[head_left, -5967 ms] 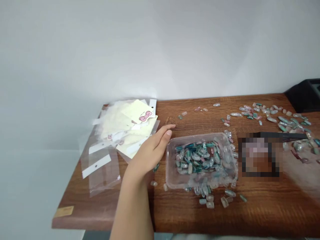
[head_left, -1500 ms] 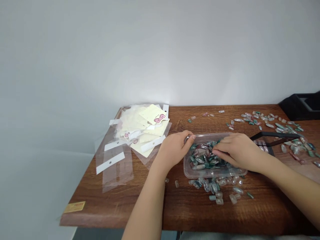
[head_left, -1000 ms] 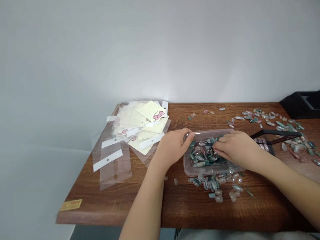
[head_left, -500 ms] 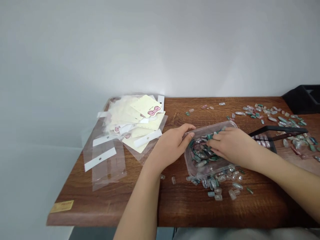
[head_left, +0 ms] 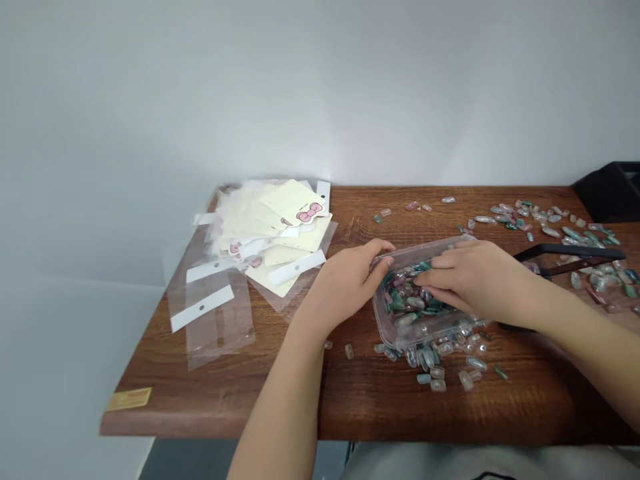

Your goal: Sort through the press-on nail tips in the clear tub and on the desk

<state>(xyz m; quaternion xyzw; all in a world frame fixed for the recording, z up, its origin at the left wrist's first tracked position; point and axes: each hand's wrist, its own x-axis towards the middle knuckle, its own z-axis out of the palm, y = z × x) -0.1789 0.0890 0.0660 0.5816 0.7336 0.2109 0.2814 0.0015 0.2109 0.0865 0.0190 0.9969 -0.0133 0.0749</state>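
Observation:
A clear plastic tray [head_left: 400,333] sits on the wooden table [head_left: 370,400], filled with small press-on nails [head_left: 407,303] in teal, pink and clear. My left hand [head_left: 345,283] grips the tray's left rim with curled fingers. My right hand [head_left: 475,277] reaches into the tray from the right, fingers bent down among the nails; what the fingertips pinch is hidden. The tray is tilted, its far side raised.
Loose nails [head_left: 440,370] lie in front of the tray and more are scattered at the back right [head_left: 545,223]. Clear bags and cream cards with a pink bow [head_left: 270,240] are piled at the left. A black frame [head_left: 570,257] and a black box [head_left: 610,190] are on the right.
My right hand came in and dug into the tray while my left hand closed on its rim. Over the last second the tray tilted and turned slightly; the view shifted a little.

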